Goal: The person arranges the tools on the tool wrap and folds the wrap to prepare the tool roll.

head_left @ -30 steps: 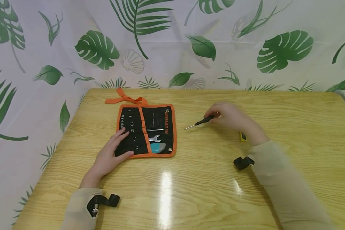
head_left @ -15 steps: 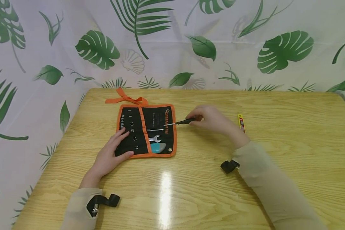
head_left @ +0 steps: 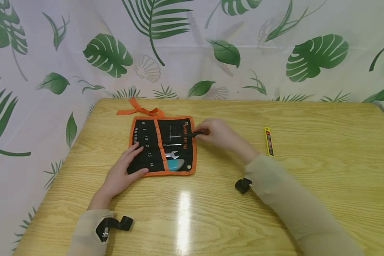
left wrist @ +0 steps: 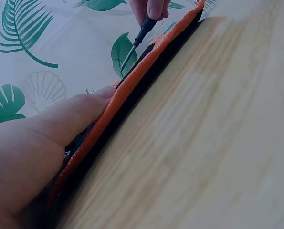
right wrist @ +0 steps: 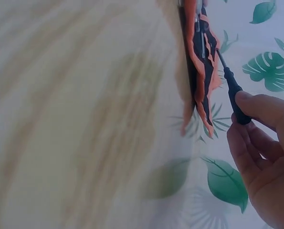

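Note:
A black tool pouch [head_left: 194,156] with orange trim lies unrolled on the wooden table. My left hand [head_left: 123,172] rests on its lower left part, fingers spread across the numbered pockets. My right hand [head_left: 219,135] pinches a small screwdriver [right wrist: 233,88] by its black handle, thumb against fingers. The screwdriver's metal shaft points left over the pouch, its tip close to the orange pocket edge. In the left wrist view that shaft slants down toward the pouch near my left thumb. Below it, a slim metal shaft [head_left: 174,144], an open-ended wrench [head_left: 174,154] and a teal-and-grey tool end [head_left: 176,164] stick out of the pockets.
A narrow yellow packet [head_left: 268,141] with dark print lies on the table [head_left: 323,160] to the right of my right hand. The pouch's orange tie ribbon [head_left: 136,107] trails near the table's back edge. A leaf-patterned cloth [head_left: 179,71] hangs behind.
My right hand has carried the screwdriver leftward from beside the pouch to over its upper pockets. The yellow packet has come into full view. My left hand stays put.

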